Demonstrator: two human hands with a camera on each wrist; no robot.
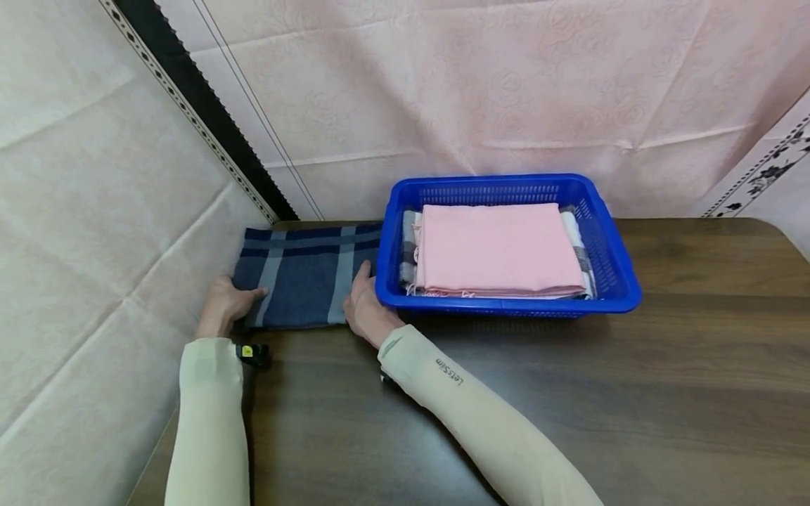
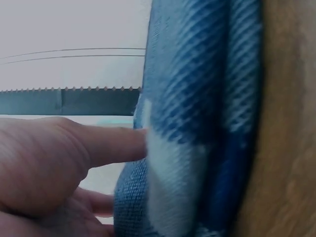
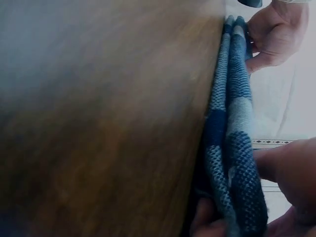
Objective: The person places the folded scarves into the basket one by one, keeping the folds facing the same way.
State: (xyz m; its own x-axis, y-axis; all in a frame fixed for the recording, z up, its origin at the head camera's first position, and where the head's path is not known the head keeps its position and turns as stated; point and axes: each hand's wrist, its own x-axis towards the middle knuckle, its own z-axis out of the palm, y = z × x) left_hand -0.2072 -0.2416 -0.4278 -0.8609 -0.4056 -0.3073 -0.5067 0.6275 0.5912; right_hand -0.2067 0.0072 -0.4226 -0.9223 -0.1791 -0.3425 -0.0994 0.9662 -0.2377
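A folded dark-blue checked scarf (image 1: 304, 281) with light-blue stripes lies on the table at the left. My left hand (image 1: 229, 303) holds its left edge, the thumb on top; in the left wrist view the fingertips are hidden by the fabric. At the near right corner, my right hand (image 1: 370, 306) pinches the scarf. The right wrist view shows the right thumb above the folded layers (image 3: 242, 148) and a finger beneath them. Beside this hand stands a blue plastic basket (image 1: 506, 304), overlapping the scarf's right end in the head view.
Inside the basket lies a folded pink fringed cloth (image 1: 496, 246) on top of a grey-and-white checked one (image 1: 409, 249). The brown wooden table (image 1: 696, 365) extends to the right. Pale hanging cloths (image 1: 474, 91) close off the back and left sides.
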